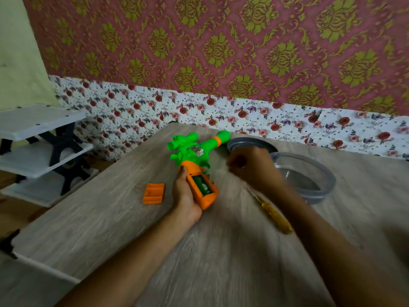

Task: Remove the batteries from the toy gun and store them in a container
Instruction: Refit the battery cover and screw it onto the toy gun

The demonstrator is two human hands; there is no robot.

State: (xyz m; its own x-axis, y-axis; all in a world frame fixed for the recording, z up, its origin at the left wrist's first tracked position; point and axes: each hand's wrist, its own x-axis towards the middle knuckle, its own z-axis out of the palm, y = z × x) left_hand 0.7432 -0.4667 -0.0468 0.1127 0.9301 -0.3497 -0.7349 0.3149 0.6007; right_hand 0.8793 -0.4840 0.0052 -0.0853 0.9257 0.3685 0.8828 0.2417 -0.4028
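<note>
Toy gun grip in left hand; right hand nr, blurred.

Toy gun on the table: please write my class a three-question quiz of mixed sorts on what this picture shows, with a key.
1. True or false: the battery compartment of the green and orange plastic toy gun is open, with batteries inside.
2. The flat orange plastic cover lies: A) fitted on the gun; B) on the wood-grain table, left of the gun; C) on the table, right of the gun.
3. Name the tool lying right of the gun.
Key: 1 true; 2 B; 3 the yellow-handled screwdriver.
</note>
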